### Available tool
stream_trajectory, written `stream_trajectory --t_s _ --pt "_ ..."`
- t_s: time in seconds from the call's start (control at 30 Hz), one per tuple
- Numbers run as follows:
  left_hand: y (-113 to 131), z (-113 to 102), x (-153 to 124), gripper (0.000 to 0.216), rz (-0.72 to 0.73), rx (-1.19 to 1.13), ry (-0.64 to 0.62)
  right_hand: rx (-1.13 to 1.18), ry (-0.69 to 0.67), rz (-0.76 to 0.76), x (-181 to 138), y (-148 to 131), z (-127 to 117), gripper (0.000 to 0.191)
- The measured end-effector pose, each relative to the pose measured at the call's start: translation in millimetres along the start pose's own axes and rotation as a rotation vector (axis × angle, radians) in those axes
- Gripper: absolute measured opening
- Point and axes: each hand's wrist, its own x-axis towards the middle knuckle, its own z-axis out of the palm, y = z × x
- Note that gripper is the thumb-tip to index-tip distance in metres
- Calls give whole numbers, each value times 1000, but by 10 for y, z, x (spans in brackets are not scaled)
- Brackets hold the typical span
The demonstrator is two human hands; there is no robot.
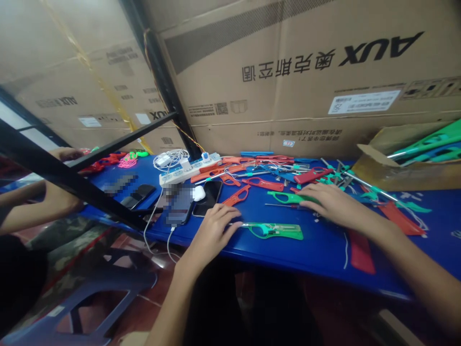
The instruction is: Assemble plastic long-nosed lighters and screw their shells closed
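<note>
My left hand [215, 229] rests on the blue table [317, 250], fingers curled, fingertips touching the thin metal end of a green plastic handle piece [275, 231] that lies flat in front of me. My right hand [333, 204] lies palm down with fingers stretched toward another green handle piece [288, 197] and a thin metal rod [281, 206]. Beyond both hands is a scatter of several red, orange, green and blue handle parts [259, 182] and metal rods.
Two phones [207, 198] and a white power strip [187, 171] with cables lie left of my left hand. An open cardboard box [406, 166] holding green parts stands at the right. Large cartons [306, 72] wall the back. Another person's arms [43, 204] rest at the left, behind a black metal bar [72, 180].
</note>
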Motion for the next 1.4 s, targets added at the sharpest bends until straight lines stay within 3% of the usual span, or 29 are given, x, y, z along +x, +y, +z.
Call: stream_trajectory --t_s 0.27,0.4,0.57,0.7,0.77,0.97,1.23,1.4 --pt "-19 57 107 18 65 -18 -85 -23 -68 38 -31 39 79 46" --pt "-19 99 105 18 69 -53 -55 41 19 59 -70 39 -70 45" --pt "-11 146 32 20 32 -60 -16 268 218 136 -159 -507 -280 37" --pt "-32 165 -42 53 -26 -128 53 246 197 84 -255 -1056 -22 46" --pt "-37 170 -67 55 -22 -164 58 203 209 61 -296 -1185 154 41" --pt "-28 173 -69 25 7 -194 69 136 323 6 -361 -1152 346 26" --pt "-61 190 -31 20 28 -176 35 165 229 133 -422 -1099 377 28" --pt "-73 201 -23 20 41 -182 0 171 220 132 -422 -1100 350 28"
